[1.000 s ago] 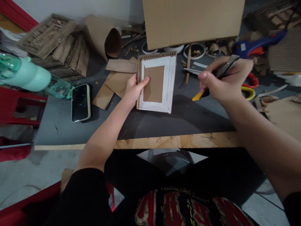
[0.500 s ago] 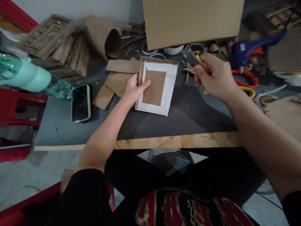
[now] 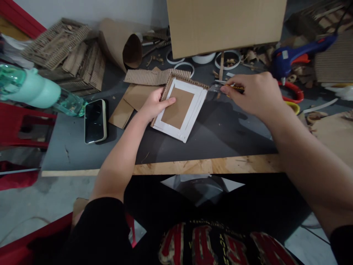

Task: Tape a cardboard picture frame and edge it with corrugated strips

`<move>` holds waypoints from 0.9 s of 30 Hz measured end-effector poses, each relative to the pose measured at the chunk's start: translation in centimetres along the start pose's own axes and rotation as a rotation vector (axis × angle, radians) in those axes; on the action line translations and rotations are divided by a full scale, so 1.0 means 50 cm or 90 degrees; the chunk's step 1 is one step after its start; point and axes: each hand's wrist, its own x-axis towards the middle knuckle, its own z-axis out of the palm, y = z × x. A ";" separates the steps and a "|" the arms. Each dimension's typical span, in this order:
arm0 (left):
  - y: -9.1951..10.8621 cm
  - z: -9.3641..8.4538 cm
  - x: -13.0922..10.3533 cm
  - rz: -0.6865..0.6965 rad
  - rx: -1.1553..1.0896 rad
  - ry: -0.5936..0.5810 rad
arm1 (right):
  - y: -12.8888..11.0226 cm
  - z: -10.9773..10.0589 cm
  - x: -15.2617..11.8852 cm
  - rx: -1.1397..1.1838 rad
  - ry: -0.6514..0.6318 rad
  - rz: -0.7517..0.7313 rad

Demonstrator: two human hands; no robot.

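My left hand (image 3: pixel 156 105) grips the left side of a cardboard frame (image 3: pixel 190 121), its thumb lying on the brown middle panel. White strips border that panel, and corrugated strips edge the top and left sides. In my right hand (image 3: pixel 255 92) is a utility knife (image 3: pixel 234 87), yellow and black, its blade end pointing left at the frame's upper right corner. Whether the blade touches the corner I cannot tell. Behind the frame lies a strip of corrugated cardboard (image 3: pixel 146 77), with flat cardboard pieces (image 3: pixel 122 110) below it.
To the left are a phone (image 3: pixel 95 121), a green bottle (image 3: pixel 41 88) and stacked corrugated frames (image 3: pixel 79 62). A cardboard box (image 3: pixel 226 25) and tape rolls (image 3: pixel 204 58) stand at the back. A blue glue gun (image 3: pixel 292 59) and red-handled scissors (image 3: pixel 293 92) lie at right.
My right hand has lowered the utility knife leftward to the frame's upper right corner. The frame has turned clockwise, its lower end swinging left, still in my left hand.
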 end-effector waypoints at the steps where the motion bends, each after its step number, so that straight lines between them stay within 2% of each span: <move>1: -0.002 0.000 0.001 0.004 -0.001 0.000 | 0.001 0.001 0.001 0.001 0.001 0.002; 12: -0.021 0.000 0.008 0.027 -0.021 0.017 | 0.032 0.033 0.013 0.063 0.056 -0.073; 22: -0.021 0.003 0.010 0.032 -0.018 0.023 | 0.025 0.030 0.016 0.100 0.035 -0.029; 27: -0.018 0.002 0.009 0.025 -0.023 0.019 | 0.026 0.025 0.017 0.130 0.034 -0.037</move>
